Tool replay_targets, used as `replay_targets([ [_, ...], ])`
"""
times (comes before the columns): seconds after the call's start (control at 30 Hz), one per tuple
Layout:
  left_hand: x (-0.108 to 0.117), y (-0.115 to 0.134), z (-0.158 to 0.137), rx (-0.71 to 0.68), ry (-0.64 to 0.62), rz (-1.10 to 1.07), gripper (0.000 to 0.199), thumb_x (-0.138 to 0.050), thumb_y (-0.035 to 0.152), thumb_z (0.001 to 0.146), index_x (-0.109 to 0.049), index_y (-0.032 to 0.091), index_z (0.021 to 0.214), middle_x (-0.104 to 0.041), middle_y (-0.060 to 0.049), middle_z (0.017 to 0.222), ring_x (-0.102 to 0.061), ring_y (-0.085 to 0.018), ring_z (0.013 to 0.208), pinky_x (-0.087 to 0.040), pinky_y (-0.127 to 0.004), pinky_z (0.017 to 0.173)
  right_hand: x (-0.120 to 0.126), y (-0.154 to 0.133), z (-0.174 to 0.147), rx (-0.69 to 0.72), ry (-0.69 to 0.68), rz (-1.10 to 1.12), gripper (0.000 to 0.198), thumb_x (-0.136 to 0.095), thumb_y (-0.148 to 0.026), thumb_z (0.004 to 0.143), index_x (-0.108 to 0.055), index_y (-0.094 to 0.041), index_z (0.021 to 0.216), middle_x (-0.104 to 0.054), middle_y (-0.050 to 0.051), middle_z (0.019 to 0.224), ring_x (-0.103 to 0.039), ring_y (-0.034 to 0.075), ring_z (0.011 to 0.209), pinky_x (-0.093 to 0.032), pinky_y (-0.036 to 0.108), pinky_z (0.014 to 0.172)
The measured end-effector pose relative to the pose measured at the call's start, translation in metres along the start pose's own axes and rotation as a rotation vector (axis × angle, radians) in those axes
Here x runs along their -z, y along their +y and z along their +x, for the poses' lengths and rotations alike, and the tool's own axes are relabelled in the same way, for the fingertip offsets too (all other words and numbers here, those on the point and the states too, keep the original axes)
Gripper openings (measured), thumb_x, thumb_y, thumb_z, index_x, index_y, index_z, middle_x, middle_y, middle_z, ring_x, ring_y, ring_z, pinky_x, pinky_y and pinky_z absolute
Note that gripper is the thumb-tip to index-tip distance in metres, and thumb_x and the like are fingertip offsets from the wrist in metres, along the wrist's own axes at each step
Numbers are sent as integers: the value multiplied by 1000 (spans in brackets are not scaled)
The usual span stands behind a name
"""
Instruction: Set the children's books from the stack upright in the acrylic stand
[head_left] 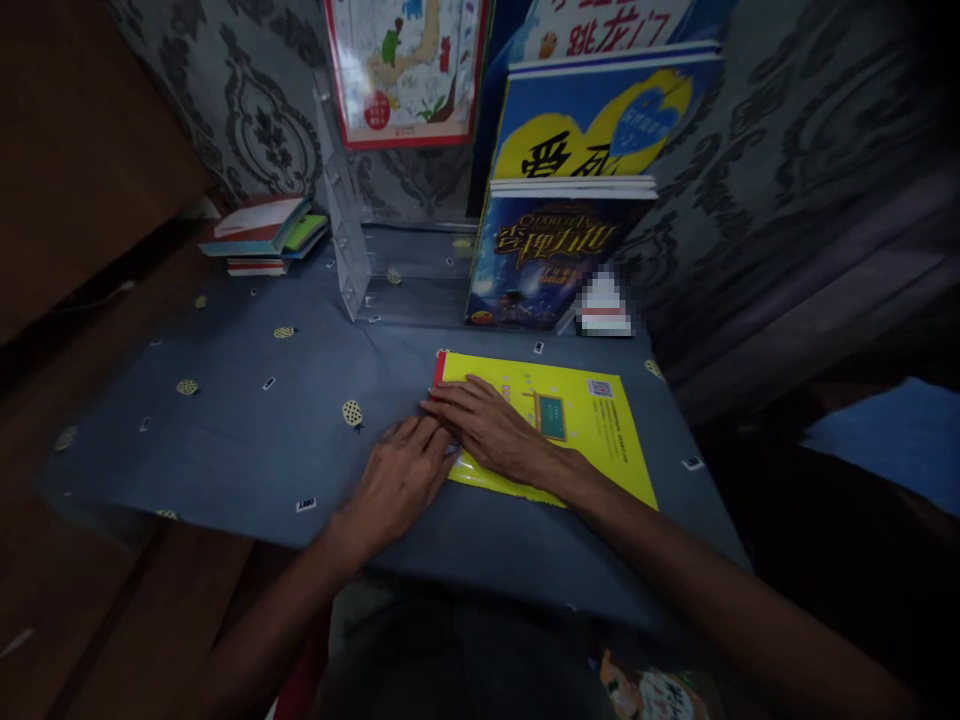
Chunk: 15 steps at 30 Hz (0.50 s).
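A yellow book [592,440] with a red strip along its left edge lies on the cloth-covered table. Flat across its left part rests my right hand [491,430], fingers stretched toward the red edge. My left hand [401,470] is closed at the book's lower left edge, its fingers bent and close together. Those fingertips touch or nearly touch my right hand and are partly hidden. A small shiny patch shows on the book beside them.
Behind the book stands a clear acrylic rack [352,250] holding several upright books, including a dark blue one [544,255]. A small stack of books [259,230] lies at the back left. The patterned tablecloth [247,430] hangs over the front edge.
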<state>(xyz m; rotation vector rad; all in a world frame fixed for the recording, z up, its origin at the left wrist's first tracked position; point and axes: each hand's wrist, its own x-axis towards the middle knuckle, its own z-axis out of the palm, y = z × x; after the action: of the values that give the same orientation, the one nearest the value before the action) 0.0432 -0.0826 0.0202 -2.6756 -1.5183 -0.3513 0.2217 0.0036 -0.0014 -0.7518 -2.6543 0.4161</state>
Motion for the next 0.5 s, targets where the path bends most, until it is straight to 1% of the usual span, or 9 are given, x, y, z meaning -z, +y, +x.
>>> replay_targets([
  [0.07, 0, -2, 7, 23, -22, 20, 19, -43, 26, 106, -59, 17, 104, -66, -8, 103, -63, -25, 97, -54, -40, 87, -2, 0, -1, -24, -3, -3, 49, -40, -15, 100, -56, -20, 145, -62, 14, 145, -53, 27, 137, -35, 59, 119],
  [0.2, -8, -6, 12, 47, -22, 21, 21, -44, 31, 105, -56, 15, 114, -63, -12, 113, -60, -27, 105, -52, -43, 91, -6, -2, -3, -99, -8, -84, 52, -39, -14, 99, -52, -17, 149, -54, 18, 152, -44, 30, 146, -31, 63, 120],
  [0.27, -10, -10, 12, 27, -23, -5, 22, -44, 32, 106, -55, 16, 116, -61, -13, 120, -58, -28, 110, -51, -44, 93, -6, -2, -2, -109, -4, -102, 52, -38, -14, 98, -52, -15, 148, -54, 19, 153, -44, 31, 146, -30, 63, 120],
  [0.33, -9, -13, 14, -2, -32, -21, 22, -44, 33, 106, -54, 16, 117, -61, -14, 126, -58, -28, 113, -51, -44, 92, -3, -1, 0, -108, -5, -102, 50, -38, -15, 99, -52, -14, 148, -55, 19, 152, -46, 30, 144, -30, 62, 120],
  [0.4, -8, -17, 17, -20, -35, -16, 24, -47, 35, 105, -53, 16, 118, -59, -16, 131, -59, -29, 115, -51, -44, 91, 0, 3, 4, -120, -11, -105, 48, -37, -17, 101, -52, -15, 147, -56, 17, 151, -48, 29, 142, -31, 60, 120],
  [0.5, -8, -22, 26, -26, -39, 15, 27, -52, 38, 103, -53, 16, 118, -59, -17, 136, -59, -29, 119, -50, -44, 93, 2, 9, 10, -156, -13, -124, 47, -40, -19, 101, -52, -15, 146, -55, 17, 151, -47, 30, 142, -31, 59, 120],
])
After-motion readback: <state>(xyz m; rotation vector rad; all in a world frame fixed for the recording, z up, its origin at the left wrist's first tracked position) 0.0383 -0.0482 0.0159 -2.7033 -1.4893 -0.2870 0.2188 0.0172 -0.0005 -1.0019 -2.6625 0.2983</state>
